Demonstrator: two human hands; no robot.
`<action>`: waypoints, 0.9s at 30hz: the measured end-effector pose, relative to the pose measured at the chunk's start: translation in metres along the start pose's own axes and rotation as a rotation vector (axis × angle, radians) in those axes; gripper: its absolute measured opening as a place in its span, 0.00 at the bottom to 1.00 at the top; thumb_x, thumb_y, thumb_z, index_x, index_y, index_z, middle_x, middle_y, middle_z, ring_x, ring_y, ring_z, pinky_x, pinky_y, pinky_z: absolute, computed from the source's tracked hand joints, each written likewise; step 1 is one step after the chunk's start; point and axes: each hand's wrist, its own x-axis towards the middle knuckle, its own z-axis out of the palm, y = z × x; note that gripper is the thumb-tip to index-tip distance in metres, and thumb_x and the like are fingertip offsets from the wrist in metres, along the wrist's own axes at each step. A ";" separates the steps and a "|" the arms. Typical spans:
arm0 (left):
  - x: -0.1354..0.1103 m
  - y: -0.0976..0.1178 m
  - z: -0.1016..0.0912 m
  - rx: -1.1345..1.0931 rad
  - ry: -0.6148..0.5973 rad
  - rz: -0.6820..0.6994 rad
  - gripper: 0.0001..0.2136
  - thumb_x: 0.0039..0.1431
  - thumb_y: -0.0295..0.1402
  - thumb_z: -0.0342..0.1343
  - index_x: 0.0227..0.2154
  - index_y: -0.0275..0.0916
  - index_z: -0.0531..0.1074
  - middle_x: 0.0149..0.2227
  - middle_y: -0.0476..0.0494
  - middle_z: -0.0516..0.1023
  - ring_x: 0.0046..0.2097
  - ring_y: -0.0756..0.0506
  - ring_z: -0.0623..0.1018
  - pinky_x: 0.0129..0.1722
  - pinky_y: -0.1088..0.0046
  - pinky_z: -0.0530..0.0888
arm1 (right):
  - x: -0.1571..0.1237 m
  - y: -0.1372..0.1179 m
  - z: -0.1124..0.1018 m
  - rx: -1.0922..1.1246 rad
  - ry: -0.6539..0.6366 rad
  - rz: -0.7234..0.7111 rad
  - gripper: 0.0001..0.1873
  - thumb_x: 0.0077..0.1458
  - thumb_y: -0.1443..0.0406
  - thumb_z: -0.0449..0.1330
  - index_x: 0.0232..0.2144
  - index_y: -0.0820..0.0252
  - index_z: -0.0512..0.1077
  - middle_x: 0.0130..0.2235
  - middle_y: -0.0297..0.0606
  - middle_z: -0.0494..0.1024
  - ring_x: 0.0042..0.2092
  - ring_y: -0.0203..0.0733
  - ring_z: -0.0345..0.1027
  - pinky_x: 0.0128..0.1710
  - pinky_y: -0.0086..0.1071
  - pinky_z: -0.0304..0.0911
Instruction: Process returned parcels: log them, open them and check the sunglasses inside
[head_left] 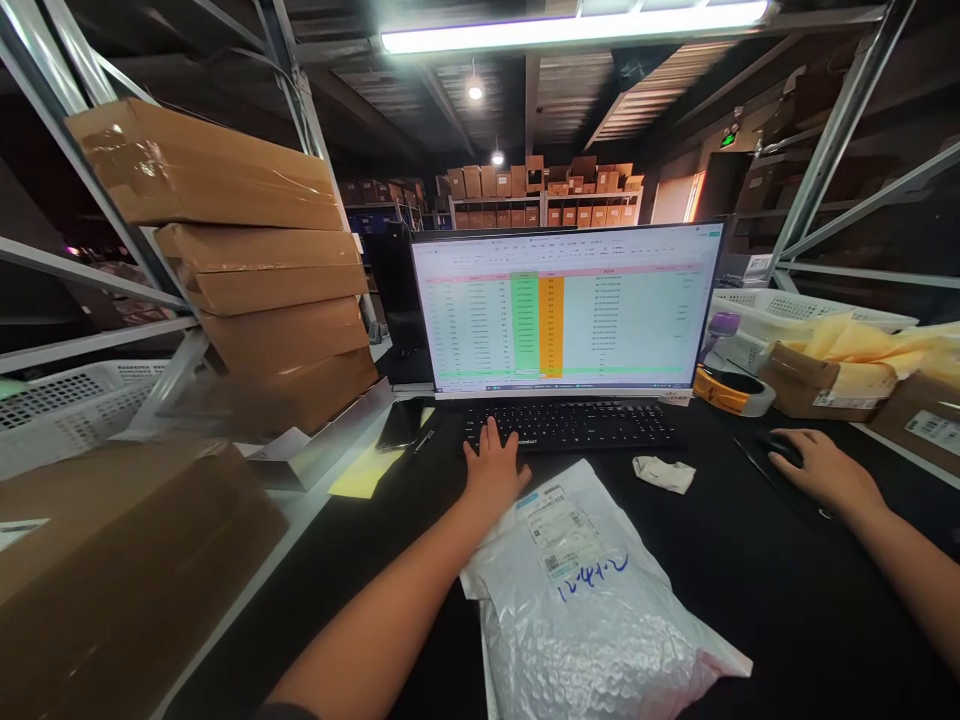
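My left hand (495, 465) rests with its fingers spread over the left end of a black keyboard (585, 428). At the right, my right hand (836, 470) lies curled over a black computer mouse (780, 442) on a dark pad. A white bubble-lined mailing bag (600, 610) lies in front of me, with a printed label and blue handwriting on it; its upper left edge is close by my left wrist. Behind the keyboard stands a monitor (637, 320) showing a spreadsheet with a green and an orange column. A crumpled white paper (664, 474) is between keyboard and mouse.
Cardboard boxes (262, 260) are stacked high at the left, with a larger carton (120, 570) nearer me. A phone (401, 424), a pen and yellow paper (367, 470) lie left of the keyboard. Right of the monitor are a tape roll (731, 390) and a carton (799, 380).
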 end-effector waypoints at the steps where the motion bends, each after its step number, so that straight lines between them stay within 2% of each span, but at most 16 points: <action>1: 0.000 0.000 0.000 0.000 0.002 0.000 0.27 0.62 0.41 0.54 0.63 0.40 0.62 0.71 0.23 0.46 0.70 0.30 0.56 0.64 0.38 0.56 | -0.002 -0.002 -0.004 -0.009 -0.002 -0.002 0.31 0.58 0.48 0.47 0.56 0.54 0.70 0.56 0.48 0.72 0.49 0.54 0.73 0.45 0.44 0.69; 4: 0.002 0.000 0.002 0.001 0.010 -0.007 0.28 0.62 0.41 0.54 0.63 0.39 0.62 0.71 0.22 0.45 0.70 0.29 0.55 0.63 0.38 0.57 | -0.007 -0.022 -0.023 -0.053 0.032 -0.024 0.33 0.60 0.47 0.46 0.58 0.61 0.68 0.58 0.55 0.70 0.54 0.62 0.69 0.50 0.51 0.65; 6: 0.003 -0.001 0.003 0.001 0.020 -0.006 0.28 0.61 0.41 0.55 0.63 0.39 0.63 0.71 0.21 0.45 0.70 0.29 0.55 0.62 0.37 0.58 | -0.009 -0.051 -0.037 -0.076 0.079 -0.079 0.32 0.62 0.48 0.46 0.59 0.63 0.67 0.60 0.56 0.68 0.60 0.63 0.63 0.57 0.53 0.60; 8: 0.004 -0.001 0.004 -0.004 0.021 -0.002 0.28 0.61 0.40 0.56 0.62 0.39 0.63 0.71 0.20 0.46 0.70 0.29 0.56 0.62 0.37 0.58 | -0.012 -0.095 -0.046 -0.052 0.104 -0.189 0.29 0.66 0.52 0.43 0.60 0.60 0.66 0.60 0.50 0.70 0.61 0.55 0.62 0.62 0.47 0.57; 10: 0.005 -0.001 0.005 -0.009 0.020 0.002 0.27 0.61 0.40 0.55 0.62 0.39 0.64 0.71 0.20 0.46 0.70 0.29 0.56 0.62 0.37 0.58 | -0.013 -0.147 -0.048 0.138 0.038 -0.427 0.25 0.67 0.55 0.46 0.59 0.60 0.67 0.58 0.51 0.72 0.60 0.55 0.64 0.62 0.50 0.58; 11: 0.005 -0.001 0.005 -0.010 0.020 0.001 0.27 0.61 0.40 0.55 0.62 0.39 0.64 0.71 0.20 0.47 0.70 0.29 0.56 0.62 0.37 0.57 | -0.013 -0.173 -0.046 0.168 0.006 -0.514 0.23 0.67 0.54 0.48 0.58 0.55 0.67 0.59 0.47 0.72 0.60 0.52 0.64 0.62 0.49 0.59; 12: 0.005 -0.001 0.006 -0.012 0.021 -0.001 0.27 0.61 0.40 0.54 0.62 0.39 0.63 0.71 0.20 0.46 0.70 0.29 0.56 0.62 0.38 0.57 | -0.013 -0.197 -0.042 0.184 -0.010 -0.567 0.22 0.66 0.54 0.51 0.58 0.51 0.68 0.60 0.42 0.72 0.60 0.50 0.64 0.62 0.47 0.60; 14: 0.005 -0.002 0.005 -0.018 0.013 -0.007 0.27 0.62 0.40 0.54 0.63 0.39 0.63 0.71 0.21 0.46 0.70 0.30 0.56 0.63 0.38 0.57 | -0.008 -0.238 -0.033 0.214 -0.021 -0.613 0.22 0.64 0.54 0.56 0.57 0.54 0.68 0.60 0.43 0.71 0.58 0.49 0.66 0.59 0.49 0.62; 16: 0.004 -0.003 0.004 -0.028 -0.004 -0.011 0.27 0.62 0.40 0.54 0.63 0.39 0.62 0.71 0.22 0.46 0.70 0.30 0.55 0.64 0.39 0.56 | 0.000 -0.267 -0.025 0.244 -0.016 -0.629 0.23 0.63 0.55 0.59 0.56 0.58 0.69 0.58 0.44 0.71 0.55 0.47 0.68 0.55 0.49 0.67; 18: 0.003 -0.004 0.002 -0.043 -0.017 -0.007 0.27 0.62 0.40 0.54 0.63 0.40 0.62 0.72 0.23 0.45 0.70 0.30 0.55 0.64 0.39 0.55 | 0.010 -0.286 -0.021 0.273 -0.009 -0.644 0.21 0.64 0.56 0.59 0.55 0.59 0.69 0.56 0.43 0.72 0.53 0.46 0.70 0.52 0.47 0.69; 21: 0.002 -0.004 0.001 -0.068 -0.018 -0.009 0.28 0.61 0.40 0.54 0.63 0.40 0.62 0.72 0.23 0.44 0.71 0.30 0.54 0.65 0.39 0.54 | 0.020 -0.299 -0.022 0.297 -0.002 -0.664 0.20 0.64 0.56 0.59 0.54 0.59 0.70 0.55 0.43 0.72 0.51 0.45 0.70 0.50 0.45 0.70; 25: 0.003 -0.003 0.003 -0.082 0.029 -0.073 0.35 0.58 0.42 0.57 0.66 0.35 0.57 0.72 0.21 0.40 0.71 0.28 0.51 0.66 0.41 0.52 | 0.019 -0.298 -0.027 0.300 0.000 -0.671 0.21 0.64 0.56 0.59 0.55 0.59 0.69 0.56 0.43 0.71 0.53 0.46 0.70 0.52 0.47 0.69; 27: 0.004 -0.003 0.005 -0.095 0.040 -0.081 0.37 0.57 0.42 0.58 0.66 0.33 0.56 0.72 0.20 0.38 0.71 0.28 0.50 0.66 0.42 0.53 | 0.012 -0.292 -0.029 0.295 0.002 -0.665 0.22 0.64 0.55 0.58 0.57 0.57 0.68 0.58 0.45 0.70 0.55 0.48 0.68 0.55 0.50 0.66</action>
